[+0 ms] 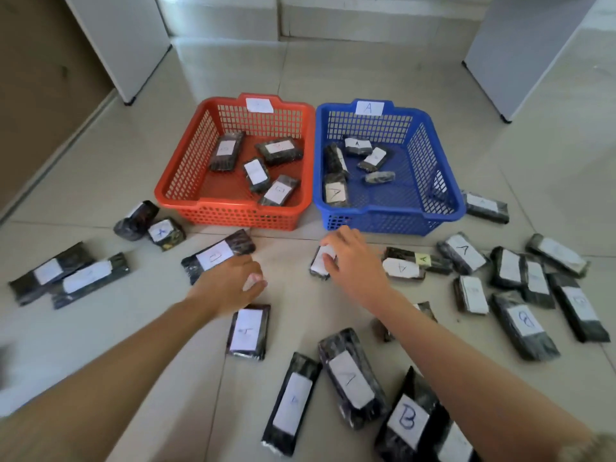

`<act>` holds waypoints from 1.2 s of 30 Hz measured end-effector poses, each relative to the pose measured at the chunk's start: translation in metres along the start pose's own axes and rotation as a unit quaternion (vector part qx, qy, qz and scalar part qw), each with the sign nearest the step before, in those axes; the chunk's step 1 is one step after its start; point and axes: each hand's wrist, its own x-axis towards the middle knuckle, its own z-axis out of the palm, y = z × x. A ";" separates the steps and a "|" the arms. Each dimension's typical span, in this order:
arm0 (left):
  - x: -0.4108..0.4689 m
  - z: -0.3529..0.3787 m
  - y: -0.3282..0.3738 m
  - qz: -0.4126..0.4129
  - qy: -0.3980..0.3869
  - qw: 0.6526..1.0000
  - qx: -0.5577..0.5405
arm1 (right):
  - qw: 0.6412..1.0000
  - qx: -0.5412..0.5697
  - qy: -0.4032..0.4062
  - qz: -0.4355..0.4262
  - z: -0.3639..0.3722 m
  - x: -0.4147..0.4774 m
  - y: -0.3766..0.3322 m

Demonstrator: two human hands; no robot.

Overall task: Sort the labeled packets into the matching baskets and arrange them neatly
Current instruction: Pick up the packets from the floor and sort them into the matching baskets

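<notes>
a: where are the baskets?
b: the red basket (pixel 233 195) and the blue basket (pixel 390 208) sit side by side on the floor (pixel 293 288), touching. both have dark packets inside.
a: and the hands?
b: the right hand (pixel 353 261) has its fingers curled down on a small packet (pixel 320 261) just in front of the blue basket. the left hand (pixel 230 281) rests by a long packet (pixel 216 258), fingers loosely bent. i cannot tell if it grips it.
a: more packets?
b: lots lie all around on the floor.
</notes>
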 end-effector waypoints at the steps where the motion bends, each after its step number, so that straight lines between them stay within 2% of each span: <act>1: -0.008 -0.005 -0.006 -0.014 -0.041 0.999 0.008 | 0.996 -0.001 -0.075 0.045 0.004 0.000 -0.003; 3: -0.020 -0.009 -0.012 -0.015 -0.089 0.996 -0.015 | 0.978 -0.010 -0.159 0.138 0.009 0.003 -0.008; 6: -0.036 -0.005 -0.011 -0.009 -0.140 0.989 -0.050 | 0.960 0.012 -0.174 0.222 0.014 0.010 -0.019; 9: -0.043 -0.001 -0.004 -0.024 -0.132 0.988 -0.075 | 0.959 -0.034 -0.187 0.211 0.016 0.011 -0.024; 12: -0.041 -0.005 0.001 -0.070 -0.113 0.983 -0.130 | 0.951 0.024 -0.216 0.221 0.015 0.011 -0.027; 15: -0.039 -0.013 -0.002 -0.140 -0.053 0.965 -0.214 | 0.915 0.183 -0.237 0.272 0.011 0.012 -0.035; 17: -0.039 -0.022 -0.010 -0.201 0.005 0.945 -0.258 | 0.878 0.319 -0.181 0.307 0.004 0.015 -0.048; 18: -0.040 -0.028 -0.015 -0.228 0.044 0.924 -0.305 | 0.862 0.373 -0.148 0.310 0.001 0.018 -0.055; 21: -0.038 -0.055 -0.030 -0.272 0.172 0.830 -0.456 | 0.855 0.449 -0.037 0.257 -0.008 0.037 -0.076; 23: -0.031 -0.075 -0.037 -0.268 0.232 0.781 -0.514 | 0.834 0.500 0.030 0.232 -0.014 0.057 -0.086; 25: -0.018 -0.094 -0.038 -0.240 0.262 0.752 -0.555 | 0.814 0.531 0.056 0.230 -0.016 0.080 -0.087; 28: 0.011 -0.112 -0.033 -0.201 0.292 0.736 -0.577 | 0.821 0.517 0.073 0.230 -0.016 0.114 -0.074; 31: 0.051 -0.114 -0.027 -0.196 0.313 0.701 -0.609 | 0.828 0.499 0.079 0.244 -0.019 0.141 -0.048; 33: 0.078 -0.107 -0.026 -0.202 0.320 0.703 -0.602 | 0.823 0.504 0.061 0.256 -0.021 0.150 -0.032; 36: 0.106 -0.096 -0.030 -0.250 0.360 0.715 -0.544 | 0.840 0.475 0.010 0.261 -0.020 0.157 -0.013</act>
